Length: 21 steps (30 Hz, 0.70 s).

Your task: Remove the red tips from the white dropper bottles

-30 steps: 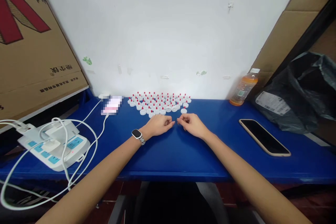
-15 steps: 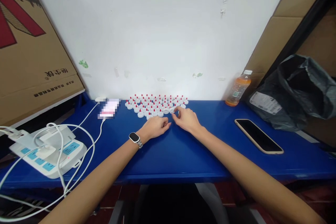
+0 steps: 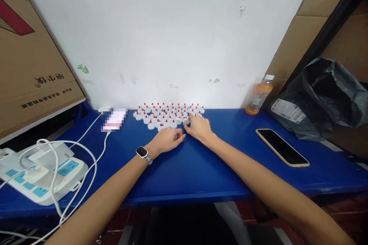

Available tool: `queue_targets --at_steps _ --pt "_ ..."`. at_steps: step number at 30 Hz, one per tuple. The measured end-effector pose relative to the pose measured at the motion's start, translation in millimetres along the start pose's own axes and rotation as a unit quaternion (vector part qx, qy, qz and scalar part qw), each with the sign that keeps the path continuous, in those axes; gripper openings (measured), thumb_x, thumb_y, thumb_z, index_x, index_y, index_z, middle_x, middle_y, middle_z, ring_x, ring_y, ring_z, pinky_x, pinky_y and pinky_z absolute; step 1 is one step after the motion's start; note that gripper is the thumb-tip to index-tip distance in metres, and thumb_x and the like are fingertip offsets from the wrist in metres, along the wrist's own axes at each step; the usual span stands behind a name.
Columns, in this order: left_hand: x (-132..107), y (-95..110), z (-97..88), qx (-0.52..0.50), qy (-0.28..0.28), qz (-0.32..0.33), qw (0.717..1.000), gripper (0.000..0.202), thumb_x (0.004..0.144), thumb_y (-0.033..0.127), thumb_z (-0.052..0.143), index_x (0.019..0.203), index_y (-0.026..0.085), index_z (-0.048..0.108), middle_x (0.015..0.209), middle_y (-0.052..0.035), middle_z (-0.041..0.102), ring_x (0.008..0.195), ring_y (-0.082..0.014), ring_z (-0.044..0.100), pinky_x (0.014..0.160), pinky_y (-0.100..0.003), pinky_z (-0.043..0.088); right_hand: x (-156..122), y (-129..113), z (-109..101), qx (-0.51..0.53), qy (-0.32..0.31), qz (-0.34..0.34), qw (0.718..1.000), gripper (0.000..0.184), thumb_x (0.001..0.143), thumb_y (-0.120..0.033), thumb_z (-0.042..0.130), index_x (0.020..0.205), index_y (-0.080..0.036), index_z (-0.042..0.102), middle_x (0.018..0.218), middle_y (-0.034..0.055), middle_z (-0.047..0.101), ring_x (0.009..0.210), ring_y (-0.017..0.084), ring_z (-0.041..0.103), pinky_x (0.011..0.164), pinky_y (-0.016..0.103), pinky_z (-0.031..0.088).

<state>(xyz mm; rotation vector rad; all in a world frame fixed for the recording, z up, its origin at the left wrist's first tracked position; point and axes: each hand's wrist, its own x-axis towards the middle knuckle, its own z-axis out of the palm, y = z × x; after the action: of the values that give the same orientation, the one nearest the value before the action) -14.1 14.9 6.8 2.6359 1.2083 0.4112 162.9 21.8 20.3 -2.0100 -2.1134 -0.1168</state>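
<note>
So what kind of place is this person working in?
Probably a makeshift small-parts workbench, maybe in a storeroom: rows of small white caps with red tips on a blue table, cardboard boxes leaning alongside, a loaded power strip.

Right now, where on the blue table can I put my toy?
Bare table between the right hand and the phone, and between the left hand and the cables. Crowded: caps by the wall, power strip at the left.
</note>
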Motion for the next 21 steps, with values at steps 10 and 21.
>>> queue_targets --at_steps 10,21 --pt "-0.2 -1.6 2.9 -0.028 0.012 -0.013 0.999 0.038 0.100 0.043 0.044 0.069 0.020 0.046 0.059 0.0018 0.054 0.054 -0.0139 0.047 0.057 -0.028 0.025 0.3 2.7 3.1 0.028 0.021 0.012 0.999 0.040 0.097 -0.047 0.049 0.109 -0.015 0.070 0.106 0.0180 0.076 0.099 0.033 0.073 0.080 0.037 0.051" --pt "-5.3 -3.6 -10.3 -0.180 0.170 -0.028 0.969 0.030 0.107 0.045 0.031 0.092 0.023 0.044 0.072 0.0032 0.059 0.063 -0.0151 0.055 0.066 -0.029 0.037 -37.1 23.7 4.8 0.521 -0.027 -0.046 0.852 0.030 0.092 -0.042 0.061 0.110 -0.018 0.061 0.084 0.0053 0.076 0.064 0.019 0.072 0.047 0.024 0.049"
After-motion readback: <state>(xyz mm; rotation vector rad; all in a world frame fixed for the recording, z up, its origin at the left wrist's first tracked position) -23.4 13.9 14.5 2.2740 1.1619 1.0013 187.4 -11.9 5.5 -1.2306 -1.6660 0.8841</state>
